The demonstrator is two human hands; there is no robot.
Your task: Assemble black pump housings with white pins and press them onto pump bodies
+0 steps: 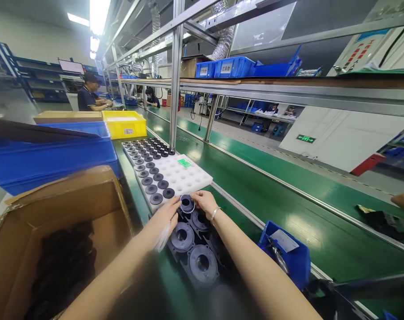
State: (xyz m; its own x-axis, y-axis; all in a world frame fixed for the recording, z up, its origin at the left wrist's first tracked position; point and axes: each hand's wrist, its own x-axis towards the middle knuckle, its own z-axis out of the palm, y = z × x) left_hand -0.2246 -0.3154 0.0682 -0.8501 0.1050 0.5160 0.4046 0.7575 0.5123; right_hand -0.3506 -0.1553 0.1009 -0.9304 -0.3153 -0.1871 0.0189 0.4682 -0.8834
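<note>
My left hand (167, 214) and my right hand (204, 201) meet over a small black round part (187, 203), fingers of both pinched on its rim. The part sits at the near edge of a white foam tray (191, 178) whose left rows hold several black discs (151, 178). Just below my hands lies a black moulded tray (192, 249) with larger grey-black round housings in it. A silver bracelet circles my right wrist. Something pale and thin hangs under my left palm; I cannot make out what it is.
An open cardboard box (65, 222) with dark parts stands at my left, with blue bins (51, 153) and a yellow bin (125, 124) behind it. A small blue bin (286, 253) sits at right by the green conveyor belt (288, 200). Other people work farther along the line; another person's hand (403, 201) shows at far right.
</note>
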